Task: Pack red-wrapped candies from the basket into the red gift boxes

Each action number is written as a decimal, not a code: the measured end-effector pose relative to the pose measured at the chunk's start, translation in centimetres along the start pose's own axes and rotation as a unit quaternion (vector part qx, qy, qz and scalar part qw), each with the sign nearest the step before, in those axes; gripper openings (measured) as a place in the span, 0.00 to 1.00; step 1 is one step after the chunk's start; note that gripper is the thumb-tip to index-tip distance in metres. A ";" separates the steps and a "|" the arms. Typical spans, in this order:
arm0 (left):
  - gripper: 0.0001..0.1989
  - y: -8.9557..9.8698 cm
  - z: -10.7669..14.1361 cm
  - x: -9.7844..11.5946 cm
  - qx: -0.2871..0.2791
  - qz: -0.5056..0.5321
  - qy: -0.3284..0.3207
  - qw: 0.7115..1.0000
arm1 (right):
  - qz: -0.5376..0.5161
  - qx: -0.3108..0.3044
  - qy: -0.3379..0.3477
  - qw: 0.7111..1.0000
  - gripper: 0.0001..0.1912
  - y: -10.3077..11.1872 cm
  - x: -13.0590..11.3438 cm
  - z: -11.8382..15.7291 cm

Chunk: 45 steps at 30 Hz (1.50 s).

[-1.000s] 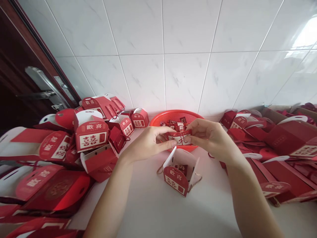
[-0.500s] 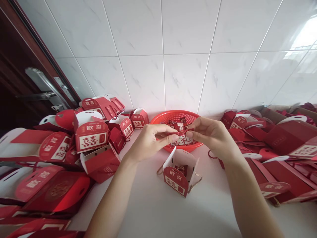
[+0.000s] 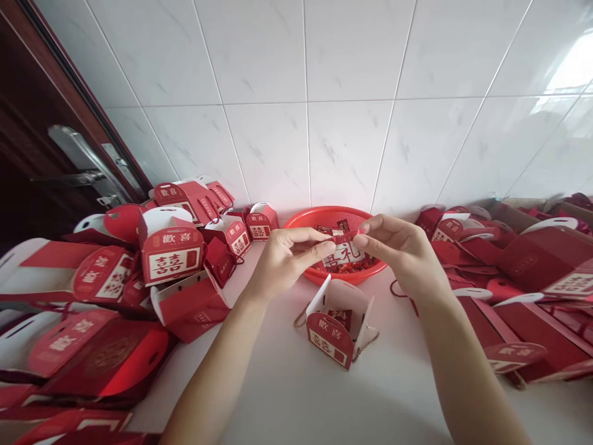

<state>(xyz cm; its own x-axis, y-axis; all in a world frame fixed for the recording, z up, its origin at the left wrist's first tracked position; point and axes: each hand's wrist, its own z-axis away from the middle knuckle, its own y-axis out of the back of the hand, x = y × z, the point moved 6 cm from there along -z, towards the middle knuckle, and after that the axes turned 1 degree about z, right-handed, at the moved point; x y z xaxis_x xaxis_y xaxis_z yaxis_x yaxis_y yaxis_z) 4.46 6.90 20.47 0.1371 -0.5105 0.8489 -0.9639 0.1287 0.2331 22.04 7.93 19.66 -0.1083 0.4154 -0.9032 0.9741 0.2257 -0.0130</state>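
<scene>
My left hand point(image 3: 294, 253) and my right hand point(image 3: 402, 253) pinch the red top edge of a small red-and-white packet point(image 3: 346, 254) between thumb and fingertips. Large dark characters are printed on its white face. It is held up in front of a red plastic basket point(image 3: 301, 217), hiding part of what lies inside. Several small red wrapped pieces point(image 3: 341, 226) show in the basket. Just below my hands stands an open red-and-white gift box point(image 3: 330, 334) with a cord at its sides. A dark red wrapped piece point(image 3: 341, 316) lies in it.
Red gift boxes point(image 3: 171, 250) are piled along the left, some open. More red boxes point(image 3: 537, 259) are heaped on the right. A white tiled wall point(image 3: 343, 142) rises behind the white table point(image 3: 287, 383). At far left is a dark door with a metal handle point(image 3: 83, 154).
My fingertips have moved a little farther apart along the packet's top edge. The packet's white face sits slightly higher and farther right. The open gift box has stayed in place.
</scene>
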 end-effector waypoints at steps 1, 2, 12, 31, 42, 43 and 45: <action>0.08 0.0 -0.1 -0.1 0.003 0.004 -0.002 1.000 | 0.003 -0.009 -0.003 1.000 0.15 0.0 -0.1 0.0; 0.08 0.1 -0.1 -0.2 0.007 0.009 -0.004 1.000 | 0.006 -0.019 -0.007 1.000 0.15 -0.1 -0.1 0.0; 0.23 -1.1 0.0 -1.0 -0.073 0.066 0.055 0.994 | 0.011 0.026 0.005 1.000 0.15 0.5 -0.4 -0.2; 0.11 -0.8 0.0 -0.2 -0.103 0.054 0.047 0.992 | -0.022 0.028 -0.018 0.999 0.13 0.5 0.3 -0.3; 0.20 0.3 -0.2 0.0 -0.027 -0.070 -0.010 0.997 | -0.006 0.015 -0.020 1.000 0.13 0.6 0.4 -0.2; 0.20 0.3 -0.1 0.0 -0.028 -0.071 -0.011 0.997 | -0.005 0.013 -0.018 1.000 0.13 0.6 0.4 -0.2; 0.21 0.3 -0.1 0.1 -0.028 -0.076 -0.007 0.997 | -0.001 0.013 -0.015 1.000 0.12 0.6 0.4 -0.2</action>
<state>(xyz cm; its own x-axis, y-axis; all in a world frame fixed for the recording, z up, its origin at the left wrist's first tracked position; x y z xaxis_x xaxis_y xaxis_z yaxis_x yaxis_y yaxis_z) 4.20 6.98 20.73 0.2759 -0.5399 0.7952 -0.9180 0.0971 0.3845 22.55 8.44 19.42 -0.1052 0.3885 -0.9154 0.9788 0.2032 -0.0262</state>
